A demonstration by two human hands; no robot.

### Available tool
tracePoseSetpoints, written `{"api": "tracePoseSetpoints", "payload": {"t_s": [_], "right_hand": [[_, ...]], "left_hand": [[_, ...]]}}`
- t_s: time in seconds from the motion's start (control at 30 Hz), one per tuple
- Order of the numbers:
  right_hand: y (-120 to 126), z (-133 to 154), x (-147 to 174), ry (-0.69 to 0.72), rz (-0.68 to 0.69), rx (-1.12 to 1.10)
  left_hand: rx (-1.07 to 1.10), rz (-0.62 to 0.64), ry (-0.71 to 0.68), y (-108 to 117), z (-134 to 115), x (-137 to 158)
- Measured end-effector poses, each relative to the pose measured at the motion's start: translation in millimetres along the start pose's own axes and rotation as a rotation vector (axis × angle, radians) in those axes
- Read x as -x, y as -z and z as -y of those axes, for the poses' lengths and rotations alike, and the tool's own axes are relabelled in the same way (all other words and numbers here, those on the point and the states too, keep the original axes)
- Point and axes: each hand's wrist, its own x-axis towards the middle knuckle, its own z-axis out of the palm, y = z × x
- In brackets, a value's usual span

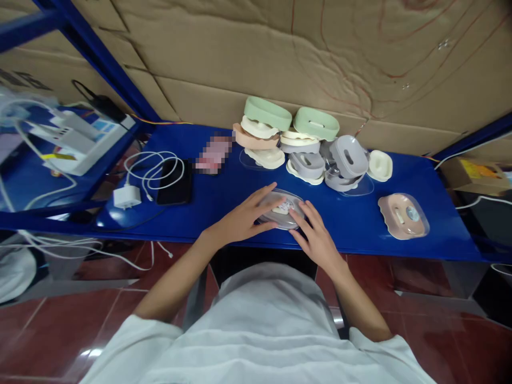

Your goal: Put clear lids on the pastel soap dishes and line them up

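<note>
A grey soap dish under a clear lid (285, 220) lies near the front edge of the blue table, with a pale patterned sticker (285, 206) on its top. My left hand (256, 213) rests over its left side, fingers stretched out and spread, one fingertip by the sticker. From the right, my right hand (316, 232) touches the lid's right side with spread fingers. Both hands are open. Part of the dish is hidden under the fingers. Farther right sits a peach soap dish (396, 217) with a clear lid and a round sticker.
Behind my hands stand stacked soap dish parts: green trays (268, 113), a grey tray (350, 156) and a cream insert (380, 165). Leftward lie a pink, blurred-out item (214, 153), a black phone-like object (175, 186) and a white charger (127, 196) with cable. Cardboard (224, 58) backs the table.
</note>
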Motion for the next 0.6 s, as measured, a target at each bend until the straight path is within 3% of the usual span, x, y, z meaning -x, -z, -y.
{"api": "tracePoseSetpoints", "payload": {"t_s": [0.23, 0.43, 0.6], "right_hand": [[0, 1, -2, 0.045, 0.001, 0.015], [1, 2, -3, 0.040, 0.059, 0.033], [2, 3, -3, 0.069, 0.041, 0.033]], "left_hand": [[-0.070, -0.109, 0.025, -20, -3, 19], [-0.303, -0.210, -0.004, -24, -4, 30], [-0.302, -0.210, 0.024, -25, -4, 34]]}}
